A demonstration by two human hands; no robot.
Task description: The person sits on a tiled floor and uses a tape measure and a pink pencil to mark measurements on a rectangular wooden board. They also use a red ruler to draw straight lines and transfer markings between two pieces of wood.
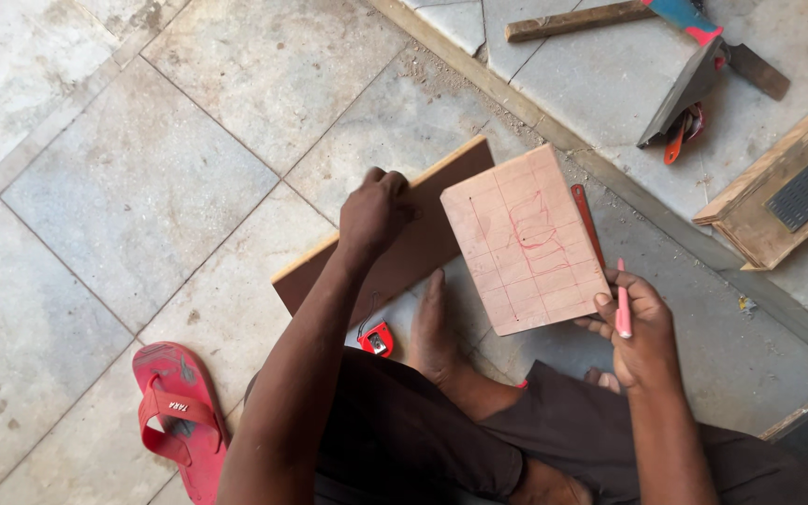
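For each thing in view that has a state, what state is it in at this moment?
Left hand: gripping the top edge of the brown board, which stands tilted on the floor.
Right hand: holding a pink pen and the corner of the marked wooden block.
Marked wooden block: raised, red grid and sketch facing up.
Red sandal: lying on the floor, unworn.
Tape measure: on the floor.

Tilted brown board [395,238], gridded pale wood block [526,238] with red sketch, pink marker [623,309].

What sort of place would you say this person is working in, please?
Probably an informal woodworking spot on a tiled floor: a gridded wooden panel with red markings, a plank, and a hand saw lying nearby.
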